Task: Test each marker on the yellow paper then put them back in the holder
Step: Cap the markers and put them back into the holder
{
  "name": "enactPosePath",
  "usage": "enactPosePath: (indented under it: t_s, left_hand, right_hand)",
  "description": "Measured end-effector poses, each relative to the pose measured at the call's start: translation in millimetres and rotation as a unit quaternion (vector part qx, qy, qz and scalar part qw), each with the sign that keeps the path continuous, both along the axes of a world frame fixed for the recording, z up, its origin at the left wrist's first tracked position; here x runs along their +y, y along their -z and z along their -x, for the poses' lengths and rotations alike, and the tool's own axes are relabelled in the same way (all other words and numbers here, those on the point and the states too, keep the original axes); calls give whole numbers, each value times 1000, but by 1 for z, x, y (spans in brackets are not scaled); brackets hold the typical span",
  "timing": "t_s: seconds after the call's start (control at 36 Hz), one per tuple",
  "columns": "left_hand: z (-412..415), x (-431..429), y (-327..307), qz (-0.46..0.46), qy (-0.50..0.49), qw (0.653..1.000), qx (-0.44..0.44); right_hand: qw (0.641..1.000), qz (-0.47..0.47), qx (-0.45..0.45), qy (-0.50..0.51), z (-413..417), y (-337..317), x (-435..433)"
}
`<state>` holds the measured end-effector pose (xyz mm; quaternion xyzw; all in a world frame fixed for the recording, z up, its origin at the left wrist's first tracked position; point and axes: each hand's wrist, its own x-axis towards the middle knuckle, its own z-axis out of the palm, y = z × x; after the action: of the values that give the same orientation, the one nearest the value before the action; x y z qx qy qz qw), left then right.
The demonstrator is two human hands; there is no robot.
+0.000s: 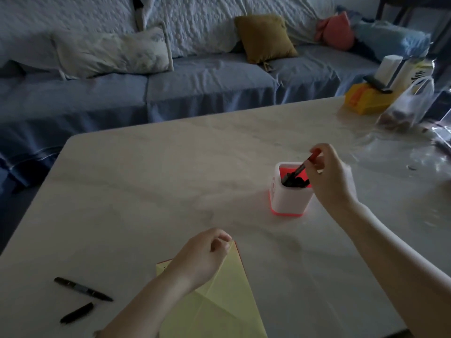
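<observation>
A white holder (290, 201) with a glowing red base and red inside stands right of the table's middle, with several dark markers in it. My right hand (329, 176) pinches a red-capped marker (303, 168) whose dark lower end is inside the holder. The yellow paper (224, 296) lies at the near edge, creased. My left hand (202, 257) rests on its far corner with fingers curled; whether it grips the paper is unclear. A long black marker (83, 289) and a shorter black marker (76, 312) lie on the table at the near left.
The pale table (170, 181) ends at a blue sofa with cushions (266, 37) behind. At the far right corner stand a yellow box (366, 98) with white items on it, a plastic bag (405, 106) and clear wrap.
</observation>
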<state>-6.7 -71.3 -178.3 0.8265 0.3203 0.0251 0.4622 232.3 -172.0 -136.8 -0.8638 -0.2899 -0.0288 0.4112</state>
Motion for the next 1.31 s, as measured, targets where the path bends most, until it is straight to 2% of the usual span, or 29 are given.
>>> enactPosePath:
  t_s: [0.11,0.22,0.42,0.53,0.58,0.64,0.69,0.75,0.86,0.97,1.06,1.14,1.31]
  left_hand:
    - [-1,-1,-1,-11,-4,1000,8]
    - [-1,-4,3,3,-15,1000,-2]
    - [2,-6,5,18,-19,1000,-10]
    - [5,-3,3,2,-19,1000,-11]
    - [9,-1,1,-11,-20,1000,-3]
    - [16,3,-1,-16,-33,999,2]
    - [28,10,-2,-18,-49,999,-2]
    - [45,17,-2,-38,-66,997,0]
    - [90,35,1,-134,-140,981,24]
    - [147,55,12,-219,-212,951,57]
    - [189,69,27,-255,-233,931,121]
    - [217,73,43,-262,-202,929,166]
    - [231,63,56,-243,-234,934,115]
  right_hand:
    - [998,51,-28,-5,-4,-7,-1]
    - [990,109,-51,-73,1,2,1]
    - [998,28,47,-23,2,7,1]
    - [997,38,55,-25,3,-1,-1]
    - [997,57,32,-35,10,-8,-3]
    - [996,68,-26,-50,23,-16,-5]
    - [993,45,-71,-79,44,-22,-4]
    - [989,30,-63,-129,70,-24,0]
    - [956,122,-13,-265,123,-13,23]
    - [896,233,-1,-378,177,11,57]
    - [859,266,2,-437,219,29,85]
    - [844,276,32,-458,258,41,113]
    - [848,270,79,-449,309,56,155]
